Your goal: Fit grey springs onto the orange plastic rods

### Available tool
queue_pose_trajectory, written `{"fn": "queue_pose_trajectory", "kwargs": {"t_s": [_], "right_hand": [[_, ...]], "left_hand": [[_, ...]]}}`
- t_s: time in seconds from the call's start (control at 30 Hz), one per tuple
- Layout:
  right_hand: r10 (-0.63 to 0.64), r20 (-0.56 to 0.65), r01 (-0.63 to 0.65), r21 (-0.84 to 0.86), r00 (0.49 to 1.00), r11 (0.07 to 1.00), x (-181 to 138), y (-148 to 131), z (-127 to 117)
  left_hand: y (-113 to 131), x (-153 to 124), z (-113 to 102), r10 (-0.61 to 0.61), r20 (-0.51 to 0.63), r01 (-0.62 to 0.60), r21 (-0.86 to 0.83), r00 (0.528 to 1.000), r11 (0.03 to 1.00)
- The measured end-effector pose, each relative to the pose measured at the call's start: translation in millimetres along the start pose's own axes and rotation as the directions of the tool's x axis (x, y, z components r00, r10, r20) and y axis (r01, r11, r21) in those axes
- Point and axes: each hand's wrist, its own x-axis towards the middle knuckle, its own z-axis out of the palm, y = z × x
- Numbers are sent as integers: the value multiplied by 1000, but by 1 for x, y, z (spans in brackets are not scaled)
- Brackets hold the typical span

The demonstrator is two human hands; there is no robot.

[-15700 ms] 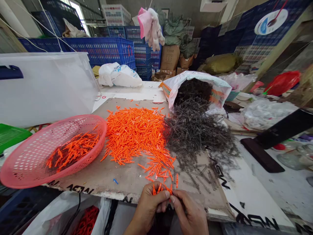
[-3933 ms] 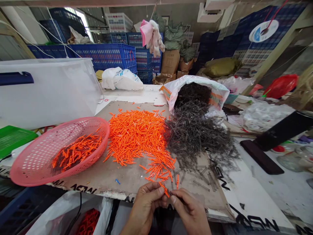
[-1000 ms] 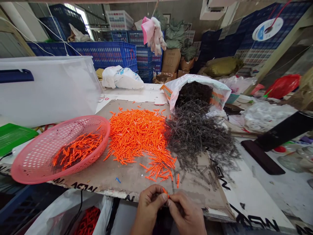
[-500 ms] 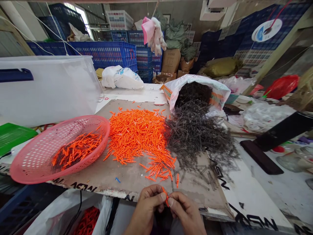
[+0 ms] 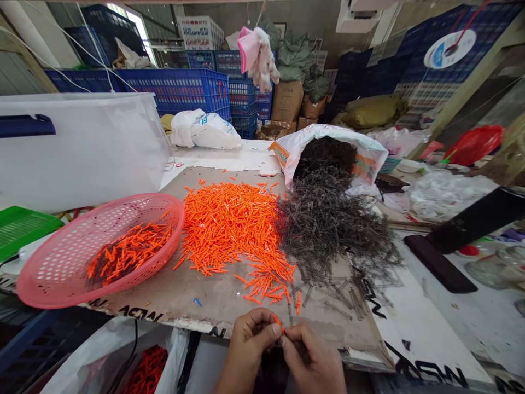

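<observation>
My left hand (image 5: 252,345) pinches a small orange plastic piece (image 5: 278,320) between thumb and forefinger, at the front edge of the work board. Close against its lower end are the closed fingertips of my right hand (image 5: 314,355); what they grip is hidden. Beyond the hands lies a heap of similar slim orange pieces (image 5: 229,224), with a few strays toward me. Right of it, dark coil springs (image 5: 328,219) spill from a white woven sack (image 5: 283,158). A pink perforated basket (image 5: 45,262) on the left holds more orange pieces, with dark bits among them.
A translucent bin (image 5: 82,148) stands behind the basket. Below the board's edge at left, a white bag (image 5: 98,350) contains red-orange pieces. A black stand-like object (image 5: 443,262) is at right. Gloves (image 5: 262,63) hang above; blue crates (image 5: 176,90) are stacked behind.
My right hand has shifted slightly, its fingers now closer around the lower end of the orange piece, less of which shows. My left hand keeps its pinch. The heaps look unchanged.
</observation>
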Motion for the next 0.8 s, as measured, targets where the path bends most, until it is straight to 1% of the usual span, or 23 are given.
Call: {"fn": "queue_pose_trajectory", "kwargs": {"t_s": [0.07,0.17,0.23,0.33,0.37,0.43,0.5,0.57,0.63,0.7,0.8], "right_hand": [[-110,-77,100,-123,991,987,-2,-4,1],[-229,-142,196,-217,963,956,-2,-10,0],[-271,-162,229,-240,949,943,-2,-14,-1],[-297,-156,254,-244,942,936,-1,-14,-3],[-288,-146,250,-229,947,941,-1,-13,-3],[-221,-107,201,-172,969,964,-2,-9,-4],[-118,-49,112,-108,992,988,-2,-5,-5],[-48,-4,48,-71,999,996,-2,-2,-6],[-27,3,28,-52,1000,998,-3,-1,-5],[-11,-9,11,-33,1000,999,-4,-2,-3],[23,-29,-23,-9,999,1000,-5,-4,-1]], "left_hand": [[0,-2,1,27,-15,-25,64,1000,998],[0,-5,1,79,-11,-76,168,997,983],[1,-5,1,105,-10,-101,219,994,970],[1,-5,0,130,-26,-119,262,991,958],[1,-5,0,132,-31,-119,264,991,957],[1,-4,0,104,-31,-94,230,994,969],[0,-3,-1,41,-23,-37,149,999,988],[-1,-3,-1,-7,-16,8,69,1000,998],[-3,-4,-1,-9,-31,9,13,999,1000],[-4,-4,-1,6,-55,-7,-30,998,1000],[-6,-4,-1,-6,-66,0,-88,998,996]]}}
